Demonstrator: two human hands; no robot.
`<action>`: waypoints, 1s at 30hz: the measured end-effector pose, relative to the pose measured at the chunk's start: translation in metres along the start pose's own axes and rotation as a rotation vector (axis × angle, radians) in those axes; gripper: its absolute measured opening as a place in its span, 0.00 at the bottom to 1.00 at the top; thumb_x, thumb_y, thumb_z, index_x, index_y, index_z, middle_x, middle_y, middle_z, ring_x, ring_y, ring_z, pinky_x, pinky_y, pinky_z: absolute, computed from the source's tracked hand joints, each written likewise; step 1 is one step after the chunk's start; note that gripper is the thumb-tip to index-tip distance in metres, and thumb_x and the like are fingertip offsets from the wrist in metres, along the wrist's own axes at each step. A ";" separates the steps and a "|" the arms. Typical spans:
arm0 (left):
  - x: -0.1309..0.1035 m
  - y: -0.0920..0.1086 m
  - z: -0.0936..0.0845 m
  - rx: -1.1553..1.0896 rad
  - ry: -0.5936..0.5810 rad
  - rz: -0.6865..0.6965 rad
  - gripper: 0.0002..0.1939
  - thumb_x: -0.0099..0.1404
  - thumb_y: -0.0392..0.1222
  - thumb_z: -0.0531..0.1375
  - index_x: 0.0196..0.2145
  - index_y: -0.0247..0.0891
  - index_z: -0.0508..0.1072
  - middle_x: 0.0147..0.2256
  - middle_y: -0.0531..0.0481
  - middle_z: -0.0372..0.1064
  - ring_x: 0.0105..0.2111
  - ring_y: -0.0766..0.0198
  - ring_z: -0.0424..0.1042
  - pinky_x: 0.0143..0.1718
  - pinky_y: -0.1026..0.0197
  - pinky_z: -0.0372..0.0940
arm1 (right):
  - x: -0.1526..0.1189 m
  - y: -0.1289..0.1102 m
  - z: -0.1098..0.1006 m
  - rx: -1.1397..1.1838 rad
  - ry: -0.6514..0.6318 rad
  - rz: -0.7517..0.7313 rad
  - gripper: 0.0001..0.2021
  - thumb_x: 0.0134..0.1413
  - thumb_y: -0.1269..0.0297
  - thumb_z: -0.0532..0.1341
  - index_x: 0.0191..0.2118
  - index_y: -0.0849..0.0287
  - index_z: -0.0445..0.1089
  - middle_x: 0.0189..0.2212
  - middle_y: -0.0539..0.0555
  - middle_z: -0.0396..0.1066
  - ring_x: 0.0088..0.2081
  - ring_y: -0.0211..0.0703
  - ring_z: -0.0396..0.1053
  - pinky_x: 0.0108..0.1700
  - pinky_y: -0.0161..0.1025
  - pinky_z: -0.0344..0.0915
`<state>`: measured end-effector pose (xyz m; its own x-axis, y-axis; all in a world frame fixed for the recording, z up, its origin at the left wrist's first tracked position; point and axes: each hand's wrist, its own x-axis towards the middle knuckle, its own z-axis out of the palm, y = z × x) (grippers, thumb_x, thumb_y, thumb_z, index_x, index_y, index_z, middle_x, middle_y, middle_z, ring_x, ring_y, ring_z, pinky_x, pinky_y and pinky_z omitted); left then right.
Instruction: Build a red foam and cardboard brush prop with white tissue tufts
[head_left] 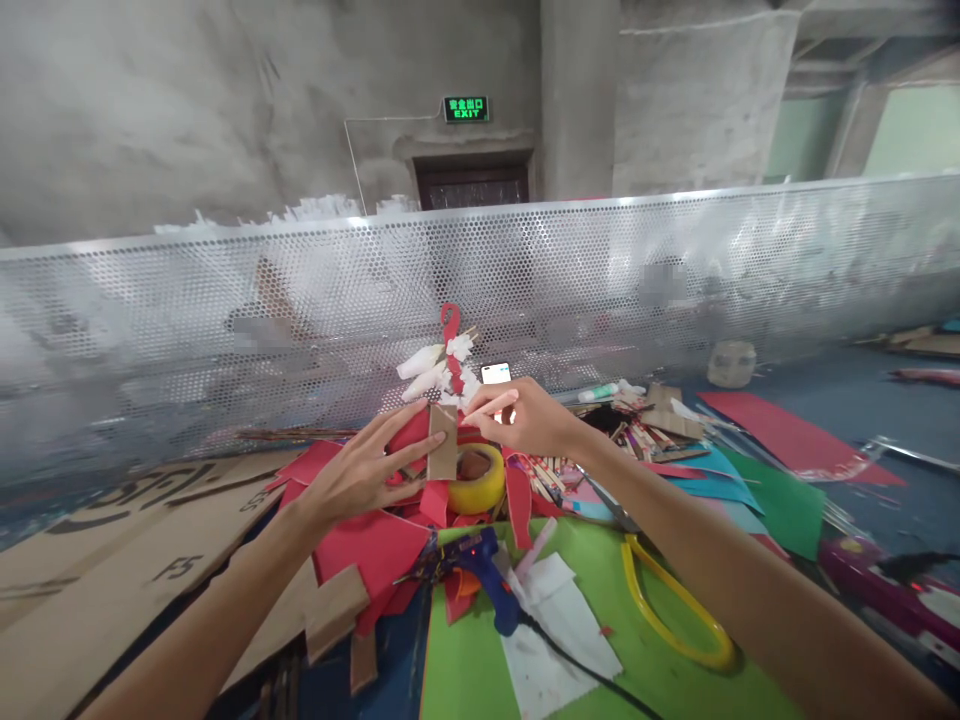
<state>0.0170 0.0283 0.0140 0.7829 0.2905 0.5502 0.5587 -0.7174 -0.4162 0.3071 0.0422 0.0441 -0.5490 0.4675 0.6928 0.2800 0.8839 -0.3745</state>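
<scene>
Well to the left of the round yellow tape roll (491, 490) lies a large flat brown cardboard sheet with black print (210, 520). Closer to the roll, still on its left, bright red sheets (367, 550) overlap in a loose heap. Above these the left hand (375, 465) has its fingers loosely spread and lightly bent, keeping hold of a small rectangular brown cardboard strip (442, 455) with the fingertips; one finger crosses its face. The strip is upright at the roll's left edge. Beyond the roll, slightly left, are white artificial flowers with a curled red strip (452, 350). In front of the roll lies a blue glue gun with a black cord (487, 575). Behind the roll, slightly right, a lit phone (496, 374) is partly covered by the right hand (517, 415), whose fingers are drawn together near the strip's top; I cannot tell what they grip. Right of the roll and nearer are yellow-handled scissors (645, 600), then, farther right, a dark green sheet (780, 500).
</scene>
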 end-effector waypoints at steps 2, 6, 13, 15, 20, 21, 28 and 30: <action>0.000 -0.001 -0.001 0.003 0.005 -0.023 0.35 0.65 0.40 0.63 0.67 0.51 0.59 0.70 0.41 0.42 0.66 0.44 0.54 0.61 0.44 0.62 | -0.001 -0.001 -0.001 0.005 0.010 0.013 0.07 0.58 0.69 0.59 0.36 0.59 0.76 0.31 0.50 0.77 0.28 0.35 0.67 0.31 0.32 0.60; -0.002 -0.004 -0.001 0.020 0.028 -0.052 0.36 0.65 0.40 0.64 0.67 0.53 0.58 0.71 0.43 0.42 0.65 0.45 0.57 0.60 0.45 0.63 | -0.002 -0.005 0.004 0.042 -0.050 -0.065 0.09 0.60 0.67 0.59 0.41 0.59 0.76 0.36 0.51 0.78 0.30 0.36 0.70 0.33 0.32 0.63; -0.003 -0.006 -0.001 0.053 0.042 -0.089 0.35 0.66 0.42 0.64 0.67 0.51 0.58 0.70 0.41 0.43 0.66 0.44 0.55 0.61 0.44 0.62 | -0.003 -0.013 0.028 -0.046 -0.124 -0.243 0.12 0.59 0.69 0.59 0.45 0.57 0.77 0.41 0.52 0.80 0.40 0.40 0.76 0.43 0.35 0.68; -0.003 -0.006 0.000 0.052 0.054 -0.096 0.34 0.66 0.42 0.64 0.66 0.50 0.59 0.70 0.40 0.43 0.66 0.45 0.55 0.61 0.44 0.62 | -0.003 -0.012 0.030 -0.082 -0.123 -0.251 0.12 0.60 0.69 0.58 0.45 0.57 0.77 0.41 0.52 0.80 0.41 0.41 0.77 0.44 0.36 0.68; -0.003 -0.005 0.000 0.059 0.056 -0.106 0.34 0.66 0.41 0.64 0.67 0.50 0.58 0.70 0.39 0.43 0.66 0.45 0.55 0.61 0.43 0.61 | -0.004 -0.007 0.026 -0.155 -0.082 -0.188 0.12 0.59 0.69 0.59 0.45 0.56 0.77 0.41 0.52 0.80 0.41 0.42 0.76 0.46 0.39 0.68; -0.003 -0.005 0.000 0.060 0.053 -0.110 0.34 0.66 0.41 0.64 0.67 0.50 0.58 0.70 0.39 0.43 0.66 0.45 0.55 0.61 0.43 0.61 | -0.005 -0.007 0.026 -0.162 -0.075 -0.180 0.12 0.59 0.69 0.59 0.45 0.56 0.77 0.41 0.52 0.80 0.41 0.42 0.76 0.46 0.39 0.68; -0.003 -0.004 0.001 0.066 0.061 -0.137 0.34 0.65 0.41 0.64 0.66 0.52 0.59 0.70 0.41 0.44 0.66 0.46 0.54 0.62 0.43 0.61 | -0.004 -0.011 0.033 -0.165 -0.156 -0.248 0.14 0.61 0.69 0.56 0.47 0.56 0.76 0.44 0.52 0.80 0.44 0.43 0.76 0.48 0.39 0.68; -0.004 -0.004 0.001 0.068 0.061 -0.137 0.34 0.66 0.41 0.64 0.66 0.52 0.58 0.70 0.41 0.45 0.66 0.46 0.54 0.62 0.44 0.61 | -0.004 -0.007 0.028 -0.190 -0.105 -0.204 0.13 0.59 0.69 0.57 0.46 0.56 0.77 0.43 0.52 0.80 0.43 0.44 0.76 0.46 0.39 0.68</action>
<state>0.0118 0.0311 0.0129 0.6814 0.3424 0.6469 0.6777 -0.6290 -0.3809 0.2852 0.0332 0.0264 -0.6848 0.2848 0.6708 0.2924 0.9505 -0.1051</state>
